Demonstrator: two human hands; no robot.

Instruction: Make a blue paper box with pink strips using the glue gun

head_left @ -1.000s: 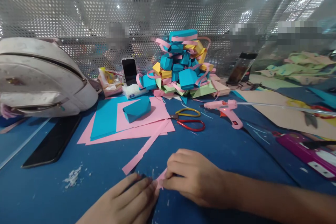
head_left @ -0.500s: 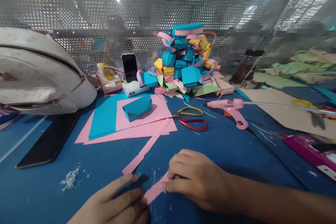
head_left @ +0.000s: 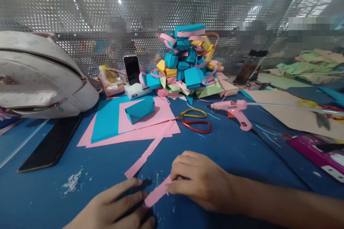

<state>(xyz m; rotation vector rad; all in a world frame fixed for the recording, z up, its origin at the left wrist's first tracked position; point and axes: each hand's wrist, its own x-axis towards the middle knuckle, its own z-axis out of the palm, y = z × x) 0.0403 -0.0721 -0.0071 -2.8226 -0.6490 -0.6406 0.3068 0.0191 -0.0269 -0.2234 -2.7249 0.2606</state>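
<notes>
At the front of the table, my right hand (head_left: 197,180) is closed, thumb against fingers, on a short pink paper strip (head_left: 157,194). The strip slants down toward my left hand (head_left: 118,204), whose fingers are stretched and spread, a fingertip at the strip's lower end. Just beyond those fingers lies a longer pink strip (head_left: 145,155), which runs back to the pink sheets (head_left: 163,130). A folded blue paper box (head_left: 140,110) rests on the stacked paper. Scissors with one yellow and one red handle (head_left: 197,126) lie beside it.
Behind stands a pile of blue, yellow and pink paper boxes (head_left: 195,77). A pink glue gun (head_left: 233,109) and a purple power strip (head_left: 317,152) are at right. At left are a white bag (head_left: 45,82), a black phone (head_left: 51,145) and white scraps (head_left: 72,182).
My left hand's fingers have spread slightly apart near the strip's end. My right hand keeps its hold on the short strip. The view has shifted a little.
</notes>
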